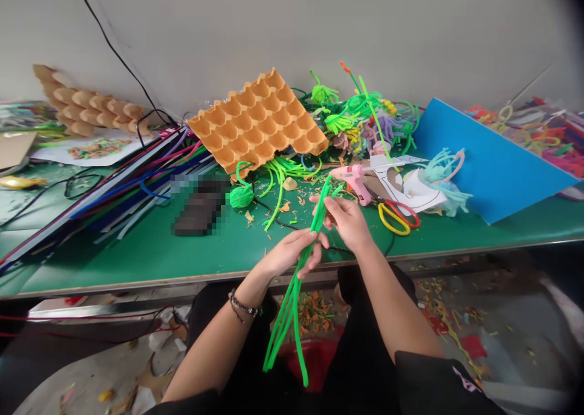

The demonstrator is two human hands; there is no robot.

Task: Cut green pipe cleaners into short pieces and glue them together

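A bundle of bright green pipe cleaners (296, 293) runs through both hands, its lower ends fanning out below the table edge. My left hand (296, 251) is closed around the middle of the bundle. Higher up, my right hand (342, 217) pinches the same stems near their top ends. Just beyond the tips lies a pink glue gun (358, 181). Scissors (396, 216) with yellow and red handles rest right of my right hand. A green fuzzy ball (241, 196) sits to the left, beside a blurred dark object (201, 208).
A cardboard egg tray (260, 120) leans at the back over more green stems. Behind are piled pipe-cleaner pieces (356, 111). Long coloured stems (123, 190) lie at left, a blue board (483, 159) at right. Scraps litter the green table (150, 257) and floor.
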